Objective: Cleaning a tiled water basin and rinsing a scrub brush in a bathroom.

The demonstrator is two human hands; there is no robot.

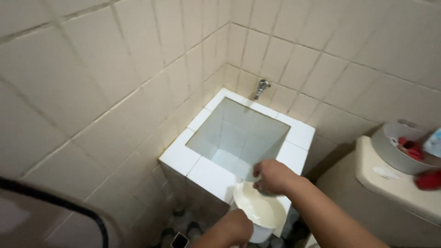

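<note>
The white plastic dipper (259,211) is held at the square white-tiled water tank (294,133) rim: left hand (234,229) closed around its side, right hand (272,177) closed on its rim; it should be kept level

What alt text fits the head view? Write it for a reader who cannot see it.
Two bare hands hold a white plastic dipper at the rim of a white-tiled water tank in a tiled corner: left hand below, right hand on top. A metal tap sticks out of the wall above.

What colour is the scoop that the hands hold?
The scoop is white, seen best in the head view.
</note>
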